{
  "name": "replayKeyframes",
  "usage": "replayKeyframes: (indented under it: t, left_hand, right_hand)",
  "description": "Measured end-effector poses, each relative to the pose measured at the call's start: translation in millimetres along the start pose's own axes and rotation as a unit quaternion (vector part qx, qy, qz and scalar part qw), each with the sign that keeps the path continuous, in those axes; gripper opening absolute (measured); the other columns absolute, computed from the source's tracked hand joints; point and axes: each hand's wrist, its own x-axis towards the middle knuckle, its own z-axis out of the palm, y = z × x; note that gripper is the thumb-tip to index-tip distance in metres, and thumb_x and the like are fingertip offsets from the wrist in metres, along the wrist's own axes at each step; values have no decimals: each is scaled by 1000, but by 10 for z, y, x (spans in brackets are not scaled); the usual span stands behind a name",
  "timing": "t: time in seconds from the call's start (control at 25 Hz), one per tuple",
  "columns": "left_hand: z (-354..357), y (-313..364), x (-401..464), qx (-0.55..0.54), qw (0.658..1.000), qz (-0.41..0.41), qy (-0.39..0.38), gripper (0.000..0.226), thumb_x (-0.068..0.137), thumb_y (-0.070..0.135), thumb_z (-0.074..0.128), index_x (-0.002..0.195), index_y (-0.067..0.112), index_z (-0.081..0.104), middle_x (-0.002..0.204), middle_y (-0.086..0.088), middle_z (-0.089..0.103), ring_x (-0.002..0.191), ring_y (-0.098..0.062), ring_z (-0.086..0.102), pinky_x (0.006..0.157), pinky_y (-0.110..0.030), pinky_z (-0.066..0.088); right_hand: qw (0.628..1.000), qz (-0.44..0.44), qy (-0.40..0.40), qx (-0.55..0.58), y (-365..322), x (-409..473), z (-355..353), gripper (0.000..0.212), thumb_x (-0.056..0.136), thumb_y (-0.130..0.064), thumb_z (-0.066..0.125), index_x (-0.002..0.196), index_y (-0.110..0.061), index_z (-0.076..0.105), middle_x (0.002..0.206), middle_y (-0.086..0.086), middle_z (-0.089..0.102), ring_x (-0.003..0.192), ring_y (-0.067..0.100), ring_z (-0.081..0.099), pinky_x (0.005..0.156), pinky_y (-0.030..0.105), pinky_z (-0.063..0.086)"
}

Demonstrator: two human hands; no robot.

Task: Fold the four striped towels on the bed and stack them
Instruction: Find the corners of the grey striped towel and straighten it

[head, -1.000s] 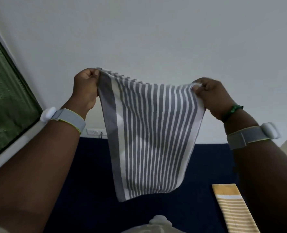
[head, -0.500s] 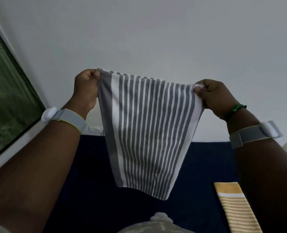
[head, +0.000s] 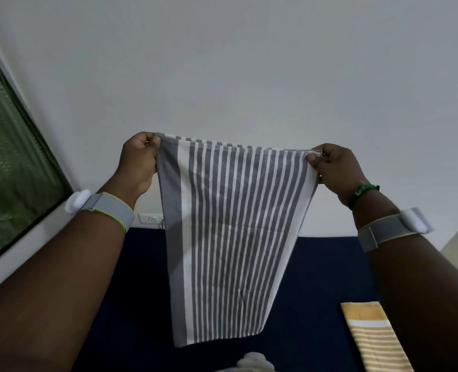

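I see the left hand (head: pixel 139 159) raised in front of the wall, its fingers curled tight on the upper left corner of the grey striped towel (head: pixel 228 237). The right hand (head: pixel 335 170) pinches the upper right corner between thumb and fingers. The two hands are well apart, so the top edge runs taut between them. From there the towel hangs free in the air above the bed (head: pixel 316 291), doubled over by the look of the layered top edge, with a broad grey band down its left side and narrow grey and white stripes across the rest. Its bottom edge slants, lower at the left.

Each wrist carries a grey band (head: pixel 110 209) with a white sensor; the right wrist also has a green bracelet (head: pixel 363 190).

On the dark blue bed, at its right side near the right forearm, lies a folded yellow striped towel (head: pixel 372 336), flat, running off the lower edge of the view. A pale bundle (head: pixel 254 363) shows at the near edge of the bed; I cannot tell what it is. A wall socket (head: pixel 149 218) sits just above the far edge of the bed, and a green-screened window (head: pixel 10 170) fills the left.
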Motion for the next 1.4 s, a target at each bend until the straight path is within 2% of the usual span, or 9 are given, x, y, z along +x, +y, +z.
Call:
replayKeyframes:
  t: [0.28, 0.4, 0.68, 0.84, 0.92, 1.0, 1.12, 1.24, 1.4]
  left_hand:
    - [38, 60, -18, -11, 999, 1, -32, 22, 110, 18, 45, 105, 17, 67, 111, -7, 69, 101, -25, 64, 91, -43, 59]
    - [46, 30, 1, -6, 1000, -12, -25, 23, 110, 18, 45, 104, 18, 66, 109, -6, 68, 101, -25, 64, 87, -41, 60]
    - [60, -79, 111, 17, 999, -27, -14, 22, 108, 19, 47, 108, 15, 69, 114, -8, 71, 106, -29, 66, 92, -47, 59]
    - [26, -130, 184, 29, 999, -44, 15, 23, 108, 21, 49, 114, 13, 69, 121, -13, 70, 107, -29, 65, 93, -48, 58]
    - [3, -173, 212, 39, 998, -46, 12, 25, 107, 24, 51, 117, 12, 70, 119, -10, 71, 106, -28, 66, 89, -44, 59]
    - [-8, -204, 233, 56, 997, -42, 18, 27, 107, 25, 51, 120, 11, 69, 112, -5, 70, 98, -24, 63, 75, -34, 55]
    - [3, -237, 252, 68, 997, -41, 22, 25, 107, 24, 49, 117, 11, 68, 102, -3, 66, 89, -22, 53, 64, -31, 45]
    - [32, -220, 230, 13, 996, -85, 2, 19, 108, 22, 48, 106, 17, 67, 115, -9, 67, 100, -27, 62, 68, -38, 55]
    - [34, -203, 176, -30, 993, -115, -27, 18, 108, 25, 49, 103, 16, 63, 121, -11, 66, 106, -32, 67, 69, -42, 62]
  right_hand:
    - [996, -37, 85, -17, -64, 57, 19, 15, 95, -29, 64, 92, -16, 69, 91, 3, 71, 85, 21, 64, 78, 35, 53]
    - [1000, -18, -9, 17, -76, 70, -21, 16, 96, -26, 65, 93, -11, 69, 90, 9, 71, 81, 24, 64, 77, 44, 55]
    - [994, -49, 19, -93, -37, 97, 28, 14, 96, -22, 64, 92, -9, 69, 84, 6, 68, 77, 23, 59, 68, 32, 47]
    - [999, -25, -41, -10, -14, 41, 85, 14, 95, -23, 65, 87, -15, 71, 74, 2, 66, 60, 17, 55, 60, 34, 47]
    - [1000, -26, 1, 4, 9, 45, 83, 13, 95, -24, 64, 88, -17, 71, 75, 1, 67, 60, 17, 57, 58, 32, 49]
    - [998, -27, -45, 26, 5, 23, 81, 13, 98, -17, 63, 90, -12, 71, 76, 6, 66, 61, 20, 56, 53, 32, 49]
    - [999, -5, -32, 18, 36, 79, 78, 12, 99, -19, 63, 92, -12, 70, 81, 8, 69, 66, 24, 63, 54, 35, 56]
    - [996, 22, -63, 64, 36, 101, 102, 14, 102, -19, 60, 95, -8, 66, 89, 12, 66, 80, 26, 65, 56, 33, 59]
    - [978, 89, -69, 176, 96, 126, 154, 24, 103, -21, 57, 106, 2, 60, 118, 30, 60, 108, 44, 65, 71, 48, 63]
